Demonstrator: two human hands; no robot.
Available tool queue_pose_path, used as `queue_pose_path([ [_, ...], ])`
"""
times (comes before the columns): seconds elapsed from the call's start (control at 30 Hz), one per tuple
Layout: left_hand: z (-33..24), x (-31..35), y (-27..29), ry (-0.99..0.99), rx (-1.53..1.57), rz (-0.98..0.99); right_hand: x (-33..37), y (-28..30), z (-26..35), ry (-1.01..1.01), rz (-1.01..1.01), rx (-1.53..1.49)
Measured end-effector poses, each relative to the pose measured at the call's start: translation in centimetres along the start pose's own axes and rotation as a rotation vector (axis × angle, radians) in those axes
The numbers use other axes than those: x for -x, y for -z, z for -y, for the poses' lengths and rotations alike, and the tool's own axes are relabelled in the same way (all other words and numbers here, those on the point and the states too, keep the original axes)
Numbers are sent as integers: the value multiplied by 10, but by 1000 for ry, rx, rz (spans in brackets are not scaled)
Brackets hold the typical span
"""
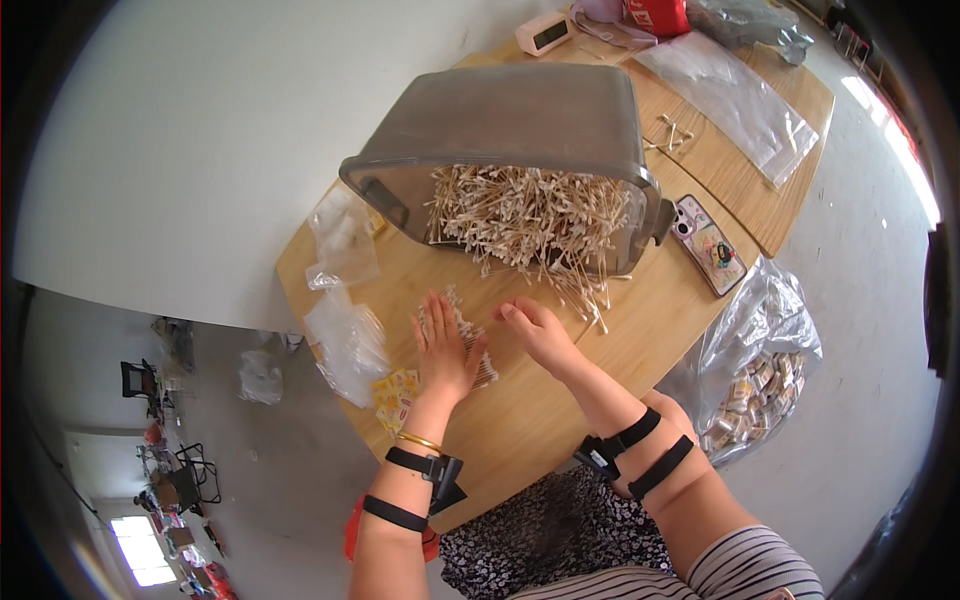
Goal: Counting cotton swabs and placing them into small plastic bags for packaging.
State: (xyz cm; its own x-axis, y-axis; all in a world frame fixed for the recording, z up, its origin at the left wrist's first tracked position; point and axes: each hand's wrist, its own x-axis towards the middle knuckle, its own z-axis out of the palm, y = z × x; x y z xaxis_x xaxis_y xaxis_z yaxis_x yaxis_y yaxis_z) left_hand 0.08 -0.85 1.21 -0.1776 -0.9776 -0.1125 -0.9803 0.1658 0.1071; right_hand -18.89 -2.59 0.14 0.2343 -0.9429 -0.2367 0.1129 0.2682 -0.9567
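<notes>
My left hand lies flat with fingers stretched over a small layer of cotton swabs on the table, hiding part of it. Just to its right, my right hand is closed, thumb and fingertips pressed together. Whether anything small is between them cannot be made out. Beyond both hands a grey translucent plastic bin rests on its side, its mouth facing me. A big heap of loose cotton swabs fills its lower part and spills over the rim onto the wood.
Clear plastic bags and yellow printed packets lie left on the wooden table. At right are a phone and stray swabs. An open plastic bag of small packs stands beyond the right edge. A pink clock sits far back.
</notes>
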Motion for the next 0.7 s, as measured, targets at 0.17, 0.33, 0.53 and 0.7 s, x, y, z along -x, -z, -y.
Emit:
queue_pose_path([
  [0.17, 8, 3, -10, 18, -81, 7, -1, -9, 2, 49, -49, 21],
  [0.33, 1, -3, -7, 7, -79, 0, -2, -9, 1, 62, -61, 24],
  [0.53, 1, 8, -10, -35, -30, -37, -3, -11, 0, 26, -32, -11],
  [0.7, 5, 9, -7, -37, -18, -31, -3, -8, 3, -3, 1, -13],
])
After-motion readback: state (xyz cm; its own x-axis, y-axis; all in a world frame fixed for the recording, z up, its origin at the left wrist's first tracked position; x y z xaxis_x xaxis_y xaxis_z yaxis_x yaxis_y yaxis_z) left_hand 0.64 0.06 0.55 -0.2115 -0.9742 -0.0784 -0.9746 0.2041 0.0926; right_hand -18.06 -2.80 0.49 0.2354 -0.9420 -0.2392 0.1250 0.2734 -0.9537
